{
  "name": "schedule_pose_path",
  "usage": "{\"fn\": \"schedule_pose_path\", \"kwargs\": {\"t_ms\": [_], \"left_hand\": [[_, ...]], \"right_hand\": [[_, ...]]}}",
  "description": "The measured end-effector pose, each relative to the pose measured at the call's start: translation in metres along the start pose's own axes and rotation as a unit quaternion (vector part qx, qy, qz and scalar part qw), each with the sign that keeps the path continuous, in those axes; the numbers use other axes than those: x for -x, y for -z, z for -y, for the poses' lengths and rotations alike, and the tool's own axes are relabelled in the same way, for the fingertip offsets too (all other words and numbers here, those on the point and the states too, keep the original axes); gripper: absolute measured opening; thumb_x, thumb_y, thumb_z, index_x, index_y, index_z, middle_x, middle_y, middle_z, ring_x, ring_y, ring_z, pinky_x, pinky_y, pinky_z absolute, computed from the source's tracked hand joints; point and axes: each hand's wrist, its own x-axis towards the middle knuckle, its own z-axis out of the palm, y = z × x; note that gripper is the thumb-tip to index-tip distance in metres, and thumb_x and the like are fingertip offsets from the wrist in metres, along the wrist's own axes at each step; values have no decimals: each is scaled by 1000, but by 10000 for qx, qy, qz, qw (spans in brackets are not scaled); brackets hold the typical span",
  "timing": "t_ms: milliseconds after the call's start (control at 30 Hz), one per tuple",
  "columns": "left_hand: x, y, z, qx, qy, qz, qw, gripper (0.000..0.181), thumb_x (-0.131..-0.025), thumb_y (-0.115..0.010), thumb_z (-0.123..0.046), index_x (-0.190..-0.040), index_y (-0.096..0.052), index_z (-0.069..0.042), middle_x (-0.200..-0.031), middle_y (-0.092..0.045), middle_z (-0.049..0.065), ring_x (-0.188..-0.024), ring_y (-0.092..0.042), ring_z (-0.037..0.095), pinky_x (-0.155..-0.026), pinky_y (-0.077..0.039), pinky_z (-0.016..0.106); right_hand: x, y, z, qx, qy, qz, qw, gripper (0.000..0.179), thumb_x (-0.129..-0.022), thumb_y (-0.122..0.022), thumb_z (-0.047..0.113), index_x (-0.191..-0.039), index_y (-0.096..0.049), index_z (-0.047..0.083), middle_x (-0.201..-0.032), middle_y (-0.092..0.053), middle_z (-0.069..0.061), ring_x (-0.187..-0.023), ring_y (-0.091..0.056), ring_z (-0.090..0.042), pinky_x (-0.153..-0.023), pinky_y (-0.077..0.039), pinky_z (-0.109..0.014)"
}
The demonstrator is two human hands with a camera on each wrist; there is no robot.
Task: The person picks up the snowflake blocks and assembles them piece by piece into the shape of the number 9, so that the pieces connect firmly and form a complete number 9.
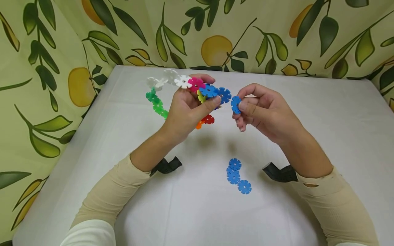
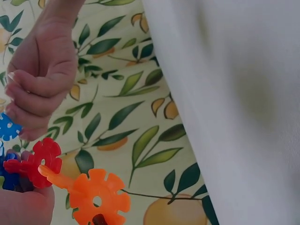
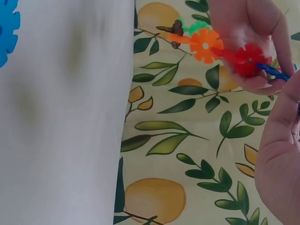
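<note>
My left hand [image 1: 184, 114] grips a linked chain of notched plastic discs, its thumb pressed near the blue end disc [image 1: 224, 95]. Pink [image 1: 195, 84], white [image 1: 183, 81] and green [image 1: 158, 105] discs curve round behind that hand. Below the palm hang a red disc [image 2: 47, 161] and an orange disc [image 2: 101, 199], with a brown disc [image 3: 177, 29] farther along in the right wrist view. Between thumb and fingers, my right hand [image 1: 269, 114] pinches a single blue disc [image 1: 235, 105], slightly apart from the chain's blue end in the head view. The left fingers are partly hidden behind the discs.
Several loose blue discs [image 1: 244, 187] lie on the white table [image 1: 197, 212] in front of the hands, some overlapping. Black curved mounts [image 1: 167, 165] stick out at both wrists. A leaf-and-fruit patterned cloth [image 1: 246, 37] hangs behind the table.
</note>
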Motion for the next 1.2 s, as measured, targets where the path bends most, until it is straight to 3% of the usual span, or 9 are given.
{"fn": "schedule_pose_path", "kwargs": {"t_ms": [167,333,633,800,1033,1200], "left_hand": [[-1,-1,1,-72,-167,80,9998,40,-88,-62,19,-123,-47,9,-110,-61,25,-99,-69,34,-88,-56,43],[0,-1,3,-470,-429,123,9979,40,-86,-65,19,-121,-47,11,-108,-60,23,-96,-68,32,-86,-57,43],[1,0,4,-1264,-630,186,9898,39,-85,-70,14,-119,-51,11,-111,-59,18,-91,-69,27,-81,-59,41],[1,1,6,-1478,-784,330,9853,36,-86,-71,13,-117,-52,11,-109,-58,16,-84,-66,24,-75,-59,38],[-2,6,7,-1404,-1025,543,9833,37,-86,-69,11,-117,-51,11,-109,-56,15,-79,-62,24,-70,-58,35],[-5,11,4,-822,-979,755,9889,50,-79,-72,13,-122,-46,7,-109,-62,18,-88,-65,29,-74,-59,38]], "right_hand": [[2,-2,0,-170,86,-81,9998,19,-100,-52,-7,-118,-58,-6,-82,-69,-16,-64,-66,-24,-62,-58,-31],[2,-9,-2,-296,119,-235,9992,19,-98,-51,-11,-114,-61,-8,-81,-70,-14,-64,-66,-22,-61,-58,-30],[3,-15,-2,-370,-207,-479,9980,18,-96,-50,-13,-109,-62,-6,-79,-71,-15,-63,-69,-20,-60,-58,-29],[3,-15,-4,-604,-431,-463,9962,17,-98,-51,-10,-107,-63,-4,-79,-71,-13,-63,-70,-19,-61,-58,-28],[-1,-12,-7,-696,-625,-293,9952,15,-100,-52,-6,-112,-60,-3,-80,-71,-13,-63,-69,-18,-62,-58,-27],[-4,-13,-8,-655,-676,-87,9955,22,-100,-54,-3,-122,-53,-1,-81,-72,-15,-66,-70,-20,-62,-58,-27]]}}
